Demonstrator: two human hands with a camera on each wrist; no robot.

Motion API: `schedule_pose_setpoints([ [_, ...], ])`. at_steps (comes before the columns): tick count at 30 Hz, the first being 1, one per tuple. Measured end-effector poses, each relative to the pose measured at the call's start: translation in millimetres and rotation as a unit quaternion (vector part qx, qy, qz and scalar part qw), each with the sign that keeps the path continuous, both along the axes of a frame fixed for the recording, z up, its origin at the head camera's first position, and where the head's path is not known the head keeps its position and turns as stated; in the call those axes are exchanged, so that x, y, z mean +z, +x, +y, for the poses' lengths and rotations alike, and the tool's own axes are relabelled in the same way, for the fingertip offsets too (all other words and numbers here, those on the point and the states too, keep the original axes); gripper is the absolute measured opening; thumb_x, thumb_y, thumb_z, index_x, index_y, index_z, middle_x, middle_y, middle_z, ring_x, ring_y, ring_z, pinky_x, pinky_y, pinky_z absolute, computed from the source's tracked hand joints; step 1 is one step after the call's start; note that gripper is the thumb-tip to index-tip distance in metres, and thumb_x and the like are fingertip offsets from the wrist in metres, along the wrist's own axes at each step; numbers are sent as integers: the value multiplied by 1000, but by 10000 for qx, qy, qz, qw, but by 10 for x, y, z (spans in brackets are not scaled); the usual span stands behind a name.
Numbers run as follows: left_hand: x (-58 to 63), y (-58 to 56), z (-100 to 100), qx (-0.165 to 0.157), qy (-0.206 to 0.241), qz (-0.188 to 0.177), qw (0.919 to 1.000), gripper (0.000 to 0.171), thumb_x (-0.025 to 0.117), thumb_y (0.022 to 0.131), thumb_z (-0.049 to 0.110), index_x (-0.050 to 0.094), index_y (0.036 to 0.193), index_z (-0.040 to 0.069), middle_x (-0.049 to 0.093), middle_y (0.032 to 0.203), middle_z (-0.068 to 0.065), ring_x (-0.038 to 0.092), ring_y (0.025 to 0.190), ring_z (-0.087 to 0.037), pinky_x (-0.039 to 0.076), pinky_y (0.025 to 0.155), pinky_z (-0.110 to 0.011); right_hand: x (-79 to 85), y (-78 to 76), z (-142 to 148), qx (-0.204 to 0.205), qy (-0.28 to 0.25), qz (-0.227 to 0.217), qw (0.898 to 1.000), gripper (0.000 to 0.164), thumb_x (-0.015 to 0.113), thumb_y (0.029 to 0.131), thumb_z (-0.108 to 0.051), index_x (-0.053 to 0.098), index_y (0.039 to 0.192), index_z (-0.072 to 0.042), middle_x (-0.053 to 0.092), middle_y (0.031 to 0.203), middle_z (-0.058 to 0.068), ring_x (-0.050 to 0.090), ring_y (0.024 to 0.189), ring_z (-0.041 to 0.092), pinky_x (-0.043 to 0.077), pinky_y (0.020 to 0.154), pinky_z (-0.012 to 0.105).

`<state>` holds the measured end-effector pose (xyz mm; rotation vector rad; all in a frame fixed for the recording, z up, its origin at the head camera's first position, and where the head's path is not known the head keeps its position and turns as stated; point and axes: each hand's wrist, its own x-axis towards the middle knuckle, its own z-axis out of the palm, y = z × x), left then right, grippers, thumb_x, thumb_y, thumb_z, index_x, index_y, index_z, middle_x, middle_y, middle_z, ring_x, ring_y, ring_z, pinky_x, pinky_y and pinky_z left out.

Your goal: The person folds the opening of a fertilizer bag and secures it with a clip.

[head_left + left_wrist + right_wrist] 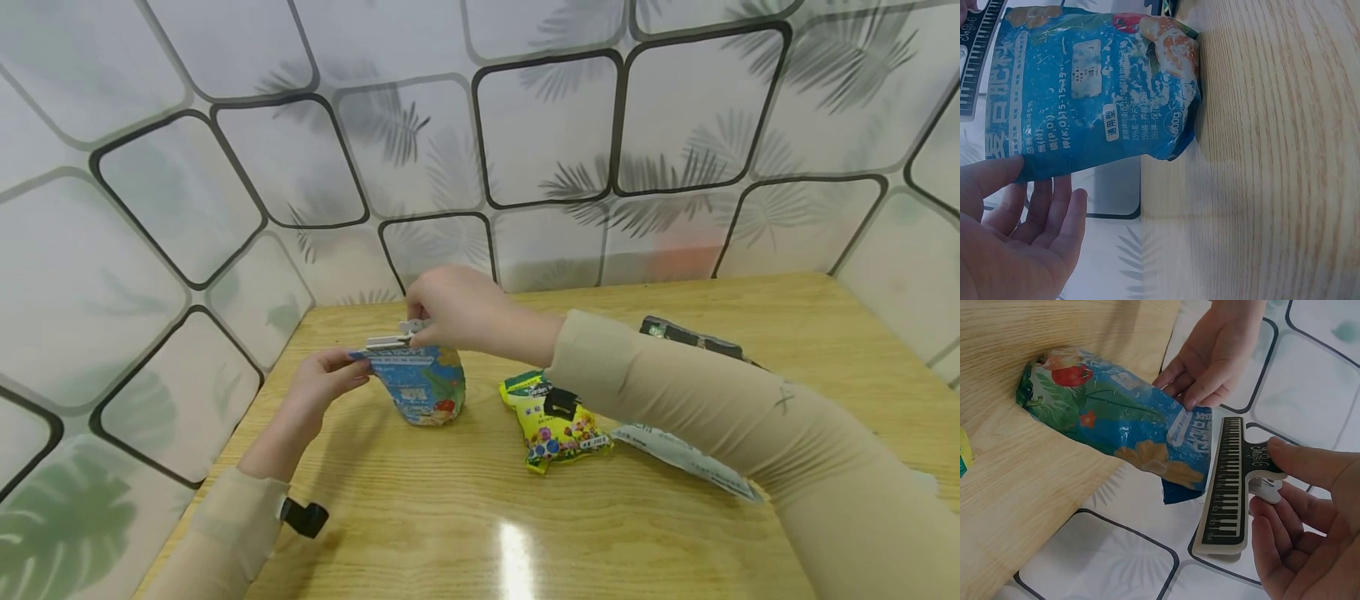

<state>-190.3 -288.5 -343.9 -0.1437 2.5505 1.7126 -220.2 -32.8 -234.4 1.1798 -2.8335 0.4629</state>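
Observation:
A blue fertilizer bag (423,392) with vegetable and flower pictures stands upright on the table. My left hand (318,392) pinches the side of its top edge between thumb and fingers. At the bag's top, my right hand (480,312) holds a clip (386,342) by its handles, thumb on one side and fingers on the other. In the right wrist view, the long clip (1225,487) has a black-and-white piano-key pattern and lies alongside the bag's top edge. Whether its jaws touch the bag cannot be told.
A yellow flower-printed packet (551,454) lies right of the bag. Partly behind the right forearm are a whitish flat packet (690,458) and a dark packet (690,337). The patterned wall covering (547,133) rises behind the wooden table (420,517) and at its left side.

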Motion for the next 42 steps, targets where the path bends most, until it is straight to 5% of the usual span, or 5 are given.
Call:
schedule_pose_setpoints([
  [13,6,0,1,-36,29,-26,10000,33,64,108,16,65,132,-7,73,99,13,71,90,6,63,95,-20,-20,26,-121,67,87,105,9999,19,88,91,-34,78,94,-18,75,98,-6,67,91,12,59,83,30],
  [42,10,-8,-6,-102,100,35,9999,33,63,108,13,65,132,-9,72,96,18,71,89,6,63,93,-18,-36,82,-203,-59,70,498,9987,21,82,96,-31,71,84,-18,72,89,-5,64,80,12,53,66,28],
])
